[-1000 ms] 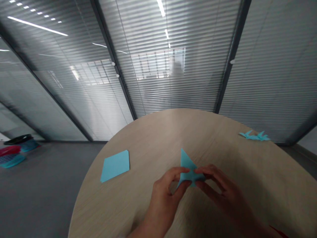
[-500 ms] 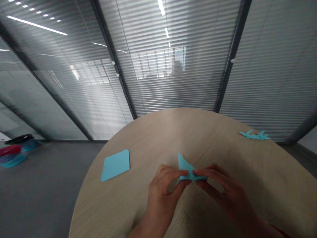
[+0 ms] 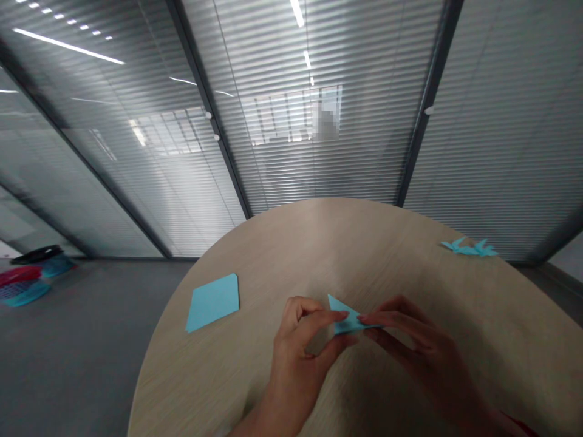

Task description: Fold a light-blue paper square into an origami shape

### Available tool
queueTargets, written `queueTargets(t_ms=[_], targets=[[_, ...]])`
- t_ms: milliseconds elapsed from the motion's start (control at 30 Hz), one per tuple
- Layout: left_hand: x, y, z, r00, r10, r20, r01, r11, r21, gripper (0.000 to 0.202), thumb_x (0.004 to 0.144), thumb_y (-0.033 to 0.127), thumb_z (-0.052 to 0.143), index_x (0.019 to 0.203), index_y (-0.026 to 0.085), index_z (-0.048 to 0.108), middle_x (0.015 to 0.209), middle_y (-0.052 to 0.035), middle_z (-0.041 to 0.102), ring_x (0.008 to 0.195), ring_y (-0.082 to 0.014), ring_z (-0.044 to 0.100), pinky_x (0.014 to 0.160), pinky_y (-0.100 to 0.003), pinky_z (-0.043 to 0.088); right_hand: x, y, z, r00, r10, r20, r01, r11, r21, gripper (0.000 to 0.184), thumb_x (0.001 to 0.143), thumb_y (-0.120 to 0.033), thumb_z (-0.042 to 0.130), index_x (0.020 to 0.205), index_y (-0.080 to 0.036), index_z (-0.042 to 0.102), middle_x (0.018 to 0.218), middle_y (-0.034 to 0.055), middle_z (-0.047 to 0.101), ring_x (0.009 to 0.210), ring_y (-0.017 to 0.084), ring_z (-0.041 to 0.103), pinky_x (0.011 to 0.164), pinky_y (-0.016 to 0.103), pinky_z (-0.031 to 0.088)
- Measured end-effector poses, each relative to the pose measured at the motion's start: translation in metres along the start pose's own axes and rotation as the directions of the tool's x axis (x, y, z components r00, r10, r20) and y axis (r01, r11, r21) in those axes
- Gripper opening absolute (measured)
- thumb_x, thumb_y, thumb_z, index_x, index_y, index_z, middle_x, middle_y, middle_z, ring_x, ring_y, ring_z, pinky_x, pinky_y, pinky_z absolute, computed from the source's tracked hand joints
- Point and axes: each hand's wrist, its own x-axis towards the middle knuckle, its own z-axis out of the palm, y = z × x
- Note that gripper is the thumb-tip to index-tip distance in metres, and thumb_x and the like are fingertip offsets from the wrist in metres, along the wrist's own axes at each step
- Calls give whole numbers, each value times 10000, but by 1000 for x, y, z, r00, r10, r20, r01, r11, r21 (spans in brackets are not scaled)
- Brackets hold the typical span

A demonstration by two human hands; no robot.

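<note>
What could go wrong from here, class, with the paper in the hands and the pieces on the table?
The small folded paper could crease off line, since fingers of the left hand and right hand crowd it. The finished-looking blue pieces lie near the edge of the table, so a bump might knock them off.

Near the left edge of the round wooden table (image 3: 300, 255) lies a flat piece of light-blue paper (image 3: 213, 303). Pointed, folded blue shapes (image 3: 469, 250) sit close together at the table's far right edge. Beyond the far edge stand grey slatted blinds (image 3: 319, 173) between dark frame posts (image 3: 412, 155). Past the left edge, a red-topped basket (image 3: 20, 278) and a black-rimmed blue container (image 3: 53, 265) rest on the grey floor (image 3: 91, 346).
</note>
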Motion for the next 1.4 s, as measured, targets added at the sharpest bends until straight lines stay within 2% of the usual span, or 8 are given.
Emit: queueTargets(t_ms=[133, 267, 667, 900, 1033, 1200, 1300, 1400], targets=[[1, 1, -1, 1000, 20, -23, -21, 1000, -22, 171, 742, 235, 764, 911, 245, 750, 887, -40, 569, 825, -175, 577, 719, -285, 507, 1, -1, -3, 999, 43, 18, -43, 999, 12, 107, 823, -246, 678, 877, -305, 750, 772, 0, 631, 717, 153, 647, 624, 220, 531], [0, 1, -3, 998, 57, -17, -58, 997, -56, 147, 775, 170, 729, 901, 241, 754, 915, -39, 551, 855, -163, 575, 740, -269, 507, 0, 1, -4, 997, 59, 48, -60, 998, 16, 124, 828, -239, 672, 885, -312, 752, 796, 1, 627, 742, 153, 647, 643, 220, 533], [1, 3, -5, 994, 108, -23, -109, 994, -32, 138, 791, 121, 703, 864, 227, 751, 854, -30, 568, 839, -154, 575, 735, -252, 508, 1, -2, -1, 1000, 17, -19, -17, 1000, -12, 79, 805, -294, 698, 839, -305, 769, 773, 4, 607, 716, 146, 640, 612, 210, 529], [4, 4, -2, 996, -90, 11, 90, 993, -80, 45, 788, 152, 695, 794, 193, 710, 857, -41, 624, 821, -167, 623, 722, -272, 525, 5, -9, -2, 997, 74, -10, -74, 997, -37, 114, 796, -349, 690, 852, -274, 755, 807, 21, 684, 771, 177, 679, 700, 245, 557], [4, 5, -1, 989, -132, 67, 140, 981, -134, 45, 828, 167, 639, 823, 188, 679, 903, -56, 654, 857, -182, 635, 768, -309, 525, 6, -9, -2, 994, 107, 1, -107, 994, -32, 128, 799, -361, 677, 842, -268, 754, 792, 20, 704, 748, 180, 688, 677, 245, 559], [2, 6, -1, 973, -187, 137, 208, 966, -156, 74, 867, 199, 587, 836, 189, 654, 887, -53, 661, 849, -177, 632, 748, -296, 519, 2, -4, -1, 986, 160, 52, -160, 987, -2, 93, 814, -303, 664, 820, -268, 750, 791, 3, 703, 755, 168, 682, 683, 220, 542], [1, 7, 0, 949, -260, 179, 284, 951, -123, 67, 855, 243, 602, 867, 189, 641, 845, -46, 670, 798, -175, 632, 699, -282, 516, 3, -4, -2, 977, 205, 62, -206, 979, 0, 102, 818, -308, 653, 807, -265, 745, 784, -1, 699, 753, 163, 678, 684, 212, 534], [3, 8, 1, 899, -360, 250, 409, 894, -183, 175, 820, 250, 640, 982, 195, 603, 790, -29, 689, 734, -169, 647, 666, -272, 525, 8, -4, -5, 967, 253, 34, -254, 967, 23, 118, 806, -333, 651, 772, -255, 732, 750, -7, 695, 718, 159, 672, 671, 209, 535]])
